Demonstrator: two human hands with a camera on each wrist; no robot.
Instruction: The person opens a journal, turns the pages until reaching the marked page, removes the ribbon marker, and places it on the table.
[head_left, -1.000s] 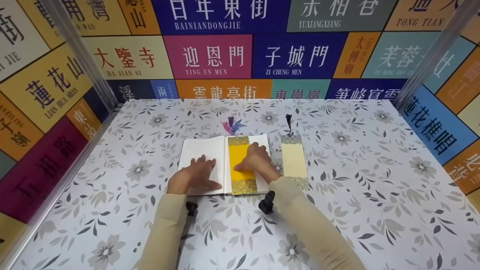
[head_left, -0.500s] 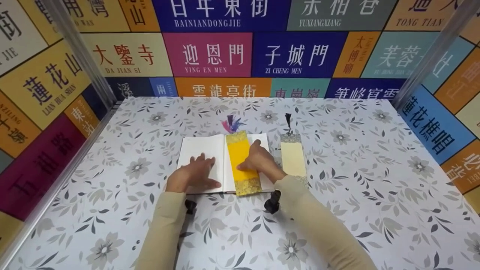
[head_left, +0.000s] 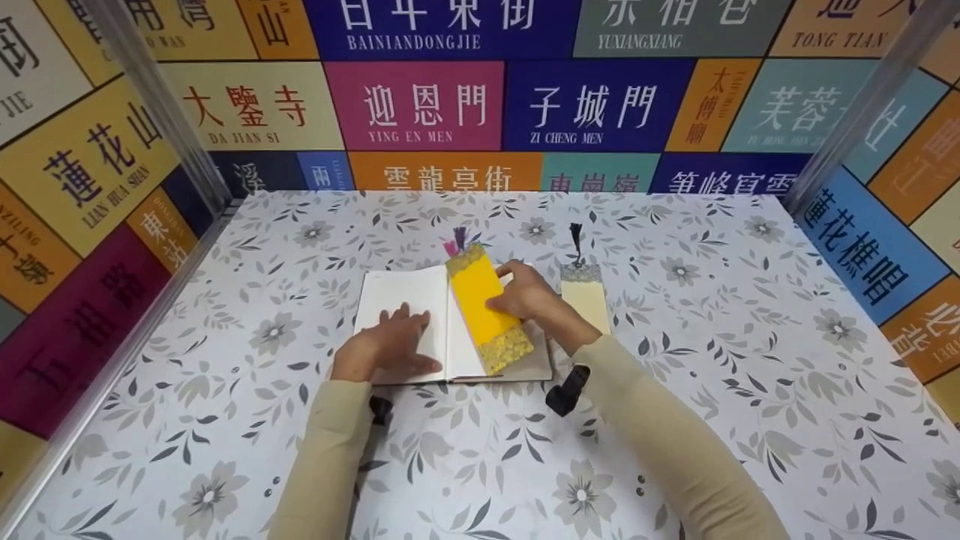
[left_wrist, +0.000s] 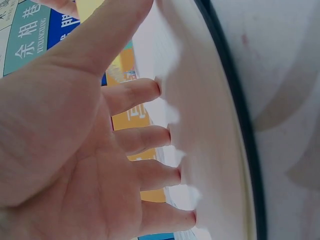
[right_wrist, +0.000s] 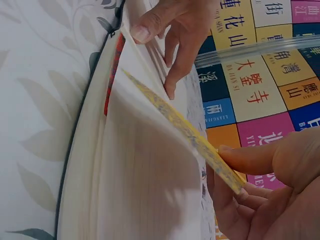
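Book [head_left: 435,292] lies open: I see the left hand [head_left: 390,346] spread-fingered on its left page [head_left: 390,289]; over its right page [head_left: 463,360] slants the yellow bookmark [head_left: 478,296], perhaps touching paper, its right edge pinched by the right hand [head_left: 529,294].

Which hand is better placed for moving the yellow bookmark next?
Probably the right hand: it pinches the yellow bookmark by its edge, while the left hand rests on the open book.

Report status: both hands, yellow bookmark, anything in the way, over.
Right fingers pinch yellow bookmark, tilted over open book. Left fingers rest on left page. No obstruction seen; cream bookmark lies right of book.
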